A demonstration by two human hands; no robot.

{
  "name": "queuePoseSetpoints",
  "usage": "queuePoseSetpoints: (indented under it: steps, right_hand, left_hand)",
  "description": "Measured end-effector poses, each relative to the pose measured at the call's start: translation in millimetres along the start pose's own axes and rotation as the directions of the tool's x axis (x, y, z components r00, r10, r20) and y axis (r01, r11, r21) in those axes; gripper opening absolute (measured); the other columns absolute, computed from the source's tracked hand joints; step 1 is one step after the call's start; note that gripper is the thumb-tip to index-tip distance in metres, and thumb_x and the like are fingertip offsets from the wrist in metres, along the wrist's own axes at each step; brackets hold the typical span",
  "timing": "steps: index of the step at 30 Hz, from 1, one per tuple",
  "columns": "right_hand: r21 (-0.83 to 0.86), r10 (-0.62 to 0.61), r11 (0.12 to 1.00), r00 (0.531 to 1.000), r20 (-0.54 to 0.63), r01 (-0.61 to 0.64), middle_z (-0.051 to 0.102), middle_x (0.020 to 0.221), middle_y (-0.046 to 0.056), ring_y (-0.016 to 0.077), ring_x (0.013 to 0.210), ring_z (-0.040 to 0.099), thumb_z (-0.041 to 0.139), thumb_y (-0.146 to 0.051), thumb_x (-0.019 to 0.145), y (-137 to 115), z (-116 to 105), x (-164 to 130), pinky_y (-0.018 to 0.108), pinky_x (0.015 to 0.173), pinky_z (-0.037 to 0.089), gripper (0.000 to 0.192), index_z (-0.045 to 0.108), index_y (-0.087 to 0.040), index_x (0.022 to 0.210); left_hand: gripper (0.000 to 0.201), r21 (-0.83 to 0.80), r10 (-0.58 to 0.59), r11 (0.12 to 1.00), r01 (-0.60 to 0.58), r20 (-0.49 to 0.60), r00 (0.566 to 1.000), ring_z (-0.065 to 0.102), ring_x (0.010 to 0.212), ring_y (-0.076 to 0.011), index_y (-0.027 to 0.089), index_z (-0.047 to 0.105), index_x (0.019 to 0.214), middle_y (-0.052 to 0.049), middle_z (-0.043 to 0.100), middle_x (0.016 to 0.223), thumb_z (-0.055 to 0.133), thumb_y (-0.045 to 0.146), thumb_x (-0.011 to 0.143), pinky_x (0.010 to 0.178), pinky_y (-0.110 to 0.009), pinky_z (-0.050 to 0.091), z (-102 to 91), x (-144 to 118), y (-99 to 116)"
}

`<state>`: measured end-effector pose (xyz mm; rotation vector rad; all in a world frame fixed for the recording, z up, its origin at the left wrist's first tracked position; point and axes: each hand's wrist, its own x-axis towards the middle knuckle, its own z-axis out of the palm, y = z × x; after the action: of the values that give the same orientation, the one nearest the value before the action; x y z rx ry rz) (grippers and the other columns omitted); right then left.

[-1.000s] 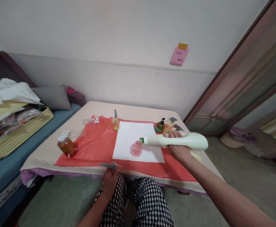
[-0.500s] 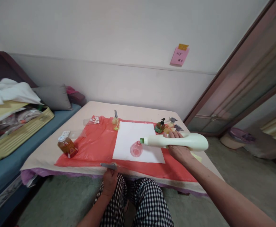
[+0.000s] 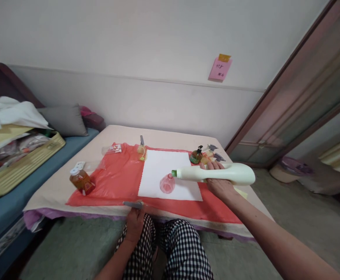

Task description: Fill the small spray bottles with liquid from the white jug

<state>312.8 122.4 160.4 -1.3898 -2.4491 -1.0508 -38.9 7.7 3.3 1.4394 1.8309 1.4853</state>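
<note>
My right hand (image 3: 216,177) is wrapped round a large pale green bottle (image 3: 236,174), held nearly level. Its green spout meets the mouth of a small clear pink bottle (image 3: 167,184). The pink bottle stands on a white sheet (image 3: 164,161) with a scalloped edge; whether liquid runs between the two cannot be made out. Near the table's front edge, close to my knee, my left hand (image 3: 135,223) is closed on a grey pump head (image 3: 133,204); its lower part is hidden in the fingers.
Red plastic sheeting (image 3: 120,177) covers much of the table. On it are a jar of amber liquid (image 3: 82,181), a yellowish bottle with a grey pump (image 3: 142,151) and a dark green pump bottle (image 3: 196,156). More grey-topped bottles (image 3: 209,155) stand behind my right hand.
The view has shifted very slightly. Both hands, the pale green bottle and the pink bottle keep the same positions relative to each other.
</note>
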Motion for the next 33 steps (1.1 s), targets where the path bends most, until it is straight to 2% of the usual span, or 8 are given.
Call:
queuePoseSetpoints:
  steps: [8,16,23,33]
  right_hand:
    - [0.014,-0.004,1.0,1.0,0.009,0.004,0.051,0.134,0.021,0.0373,0.129,0.041,0.048,-0.012,0.089,2.1,4.8,-0.7,0.055,0.105,0.036,0.059,0.036,-0.012,0.146]
    - [-0.026,0.003,1.0,1.0,0.018,-0.002,0.055,0.126,0.02,0.0351,0.122,0.045,0.048,-0.01,0.09,0.9,0.5,1.3,0.051,0.106,0.035,0.046,0.049,-0.01,0.136]
    - [-0.037,-0.02,0.999,1.0,0.012,0.021,0.054,0.124,0.022,0.0359,0.118,0.047,0.05,-0.012,0.09,1.1,-4.6,4.0,0.051,0.104,0.037,0.045,0.051,-0.009,0.135]
    - [-0.029,-0.016,0.999,1.0,0.021,0.016,0.055,0.126,0.022,0.0363,0.121,0.045,0.049,-0.012,0.091,1.6,2.2,0.8,0.053,0.108,0.034,0.048,0.049,-0.008,0.138]
  left_hand:
    - [0.042,-0.046,-0.038,0.998,0.04,0.053,0.998,0.07,0.073,-0.0261,0.02,0.067,0.086,-0.009,0.074,0.077,0.051,0.059,0.086,0.075,-0.041,0.056,2.2,-1.5,-8.9]
    - [0.038,-0.056,-0.049,0.997,0.052,0.049,0.998,0.068,0.071,-0.0267,0.021,0.068,0.083,-0.009,0.073,0.073,0.054,0.056,0.085,0.072,-0.04,0.055,2.5,-1.8,-9.5]
    - [0.036,-0.081,-0.061,0.995,0.066,0.061,0.996,0.069,0.074,-0.0258,0.019,0.068,0.085,-0.008,0.073,0.075,0.054,0.053,0.085,0.076,-0.04,0.055,2.4,-2.2,-9.5]
    - [0.035,-0.096,-0.069,0.993,0.075,0.069,0.995,0.069,0.073,-0.0257,0.02,0.066,0.081,-0.008,0.073,0.073,0.055,0.053,0.085,0.077,-0.04,0.055,2.0,-1.8,-6.6]
